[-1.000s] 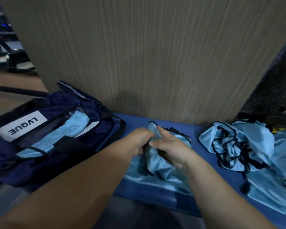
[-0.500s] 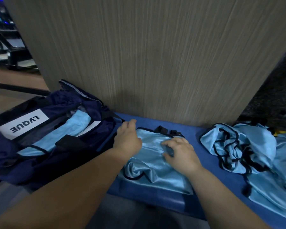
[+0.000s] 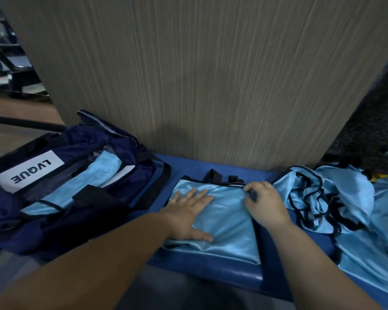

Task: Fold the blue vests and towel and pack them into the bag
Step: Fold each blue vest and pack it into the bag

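— Now, your left hand (image 3: 188,212) lies flat and spread on the light-blue vest (image 3: 230,222). Its fingers are straight, pressing the cloth onto the blue bench pad (image 3: 211,268), and it grasps nothing.

— And your right hand (image 3: 266,205) has its fingers curled at the vest's far right corner, pinching the black trim there. The vest sits in the middle of the pad, just right of the navy bag (image 3: 61,220), folded to a rough rectangle.

— I judge you are squaring this fold. Use the left palm as the anchor while the right draws the corner out to the right, so the cloth goes taut and the crease near your left thumb flattens.

— That cloth looks slippery, so pull gently or the layers underneath may slide out of line. Tuck the black straps (image 3: 215,175) poking out at the far edge under before you lift.

— The bag gapes open on the left with a pale-blue piece (image 3: 99,173) already inside. Lift the packet with both hands beneath it and lay it on top.

— The heap of unfolded vests (image 3: 336,198) waits to the right, apart from your hands. I cannot pick out a towel.
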The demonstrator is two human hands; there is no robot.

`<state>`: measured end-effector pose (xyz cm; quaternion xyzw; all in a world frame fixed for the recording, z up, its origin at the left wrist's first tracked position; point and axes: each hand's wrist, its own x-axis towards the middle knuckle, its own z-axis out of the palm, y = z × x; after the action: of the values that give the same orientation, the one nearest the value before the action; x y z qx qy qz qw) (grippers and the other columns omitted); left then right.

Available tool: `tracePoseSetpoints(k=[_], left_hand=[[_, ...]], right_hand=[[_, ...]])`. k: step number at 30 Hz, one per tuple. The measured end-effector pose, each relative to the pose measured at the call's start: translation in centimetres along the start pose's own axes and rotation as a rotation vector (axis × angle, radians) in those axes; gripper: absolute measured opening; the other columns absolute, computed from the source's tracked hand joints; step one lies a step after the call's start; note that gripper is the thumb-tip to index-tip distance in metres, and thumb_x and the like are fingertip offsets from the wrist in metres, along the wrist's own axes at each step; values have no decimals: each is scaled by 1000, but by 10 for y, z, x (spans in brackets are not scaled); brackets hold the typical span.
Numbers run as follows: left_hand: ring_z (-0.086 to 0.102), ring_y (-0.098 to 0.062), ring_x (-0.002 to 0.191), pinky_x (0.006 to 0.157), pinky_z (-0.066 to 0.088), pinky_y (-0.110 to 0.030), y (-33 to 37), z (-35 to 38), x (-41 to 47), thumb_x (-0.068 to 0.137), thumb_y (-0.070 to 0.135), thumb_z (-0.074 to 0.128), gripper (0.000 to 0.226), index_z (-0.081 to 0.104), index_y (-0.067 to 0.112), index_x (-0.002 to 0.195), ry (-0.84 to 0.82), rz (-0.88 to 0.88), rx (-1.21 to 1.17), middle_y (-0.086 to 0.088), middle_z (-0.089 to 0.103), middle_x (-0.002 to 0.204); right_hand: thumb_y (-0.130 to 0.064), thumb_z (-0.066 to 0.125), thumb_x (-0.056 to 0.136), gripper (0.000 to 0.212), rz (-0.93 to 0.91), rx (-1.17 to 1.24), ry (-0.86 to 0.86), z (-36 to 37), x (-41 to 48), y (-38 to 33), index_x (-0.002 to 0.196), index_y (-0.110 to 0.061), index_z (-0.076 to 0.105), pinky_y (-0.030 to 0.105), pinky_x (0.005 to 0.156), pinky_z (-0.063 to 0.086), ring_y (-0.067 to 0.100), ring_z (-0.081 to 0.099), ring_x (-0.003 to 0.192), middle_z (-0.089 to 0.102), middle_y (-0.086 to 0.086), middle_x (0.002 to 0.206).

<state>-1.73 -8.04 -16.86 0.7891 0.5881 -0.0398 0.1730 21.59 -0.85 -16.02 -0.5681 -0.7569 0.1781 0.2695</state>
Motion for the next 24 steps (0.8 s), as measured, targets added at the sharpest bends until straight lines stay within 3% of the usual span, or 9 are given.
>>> tracePoseSetpoints(k=[3,8,12,17,20,22,24], left_hand=[[-28,-14,144,117,-18,-48,5,-9,2,75,80,53,109,-12,40,152,-43,-37,12,13,-24,159],[-12,-15,149,121,-8,-45,34,-18,18,90,73,34,79,16,31,154,221,-79,-52,8,5,164],[-21,-16,148,117,-17,-50,40,-4,24,90,74,29,81,3,33,155,177,-125,-6,12,-9,163],[-30,-20,145,112,-22,-59,34,10,23,80,85,27,92,-10,41,152,183,-138,16,17,-20,160],[-33,-20,143,110,-24,-60,35,10,23,77,87,29,96,-13,43,151,169,-127,19,19,-22,159],[-34,-21,143,110,-24,-60,35,11,22,75,88,31,98,-15,44,150,173,-116,20,20,-23,158],[-35,-21,142,109,-24,-60,35,11,22,74,89,33,100,-18,45,148,174,-107,22,20,-25,157]], right_hand=[[-11,64,84,20,124,56,-51,-6,3,6,99,-24,57,25,76,39,19,59,91,60,-5,93],[-20,66,88,17,184,28,-58,-4,7,6,105,-21,64,23,75,38,15,56,86,62,-9,87],[-21,65,89,17,202,34,-26,1,9,6,105,-18,70,22,76,40,14,60,89,69,-2,98],[-21,60,94,7,207,49,-2,4,18,9,95,-23,67,22,74,37,13,54,85,63,-5,91],[-16,58,96,13,269,370,24,3,23,11,85,-19,65,25,74,40,16,59,84,66,-5,84],[-12,53,99,19,328,669,6,-2,25,9,85,-17,65,23,65,43,13,59,72,65,-3,76],[-12,48,101,22,363,822,-51,-2,26,8,88,-16,65,22,63,45,10,59,65,66,-3,71]])
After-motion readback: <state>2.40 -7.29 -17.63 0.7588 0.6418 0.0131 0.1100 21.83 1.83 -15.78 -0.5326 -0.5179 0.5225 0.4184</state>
